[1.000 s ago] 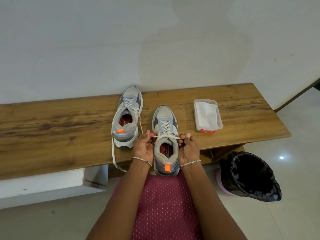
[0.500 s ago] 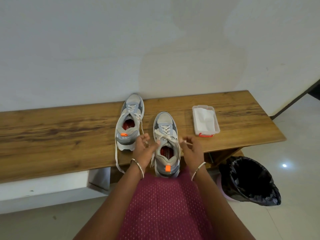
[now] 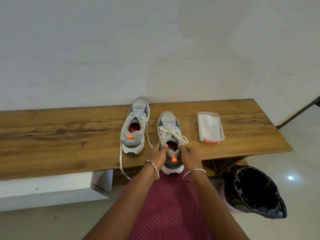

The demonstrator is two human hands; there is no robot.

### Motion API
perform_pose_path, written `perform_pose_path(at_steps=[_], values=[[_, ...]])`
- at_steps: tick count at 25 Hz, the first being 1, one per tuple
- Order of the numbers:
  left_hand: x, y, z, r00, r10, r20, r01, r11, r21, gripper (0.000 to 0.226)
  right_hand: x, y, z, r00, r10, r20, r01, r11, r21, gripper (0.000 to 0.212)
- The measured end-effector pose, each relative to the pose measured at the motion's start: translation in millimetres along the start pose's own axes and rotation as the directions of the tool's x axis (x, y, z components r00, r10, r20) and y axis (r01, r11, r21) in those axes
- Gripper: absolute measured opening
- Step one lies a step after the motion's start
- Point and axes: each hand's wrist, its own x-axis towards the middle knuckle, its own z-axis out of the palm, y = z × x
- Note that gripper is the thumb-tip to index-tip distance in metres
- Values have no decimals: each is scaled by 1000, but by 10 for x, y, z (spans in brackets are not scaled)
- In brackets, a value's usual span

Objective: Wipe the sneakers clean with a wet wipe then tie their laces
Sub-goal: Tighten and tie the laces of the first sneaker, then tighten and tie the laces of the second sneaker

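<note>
The near sneaker [image 3: 170,135] is gripped at its collar by the left hand [image 3: 158,154] and right hand [image 3: 188,155], so its bow [image 3: 174,134] is best snugged with even tension

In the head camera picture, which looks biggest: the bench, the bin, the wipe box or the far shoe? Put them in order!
1. Bench
2. Bin, though it sits nearer the camera
3. Far shoe and wipe box look about alike; I won't rank them.

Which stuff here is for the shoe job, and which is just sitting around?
For the job:
grey-and-white sneaker being laced
grey-and-white sneaker with loose laces
clear plastic tub of white wipes
left hand
right hand

Just around:
black-lined bin
</note>
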Motion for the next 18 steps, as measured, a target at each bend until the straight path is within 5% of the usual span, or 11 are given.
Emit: perform_pose_path(at_steps=[14,16,18], values=[[656,325,89,997,51,63,-58,992,113,29,753,-354,-66,997,5,-82,-6,1000,-13,32],[562,341,-66,991,132,33,-136,946,293,25,667,-334,-47,961,-123,-249,94,987,-127,27],[424,425,-266,947,318,-56,-276,888,368,18,515,-380,41,790,-431,-436,328,898,-293,20]])
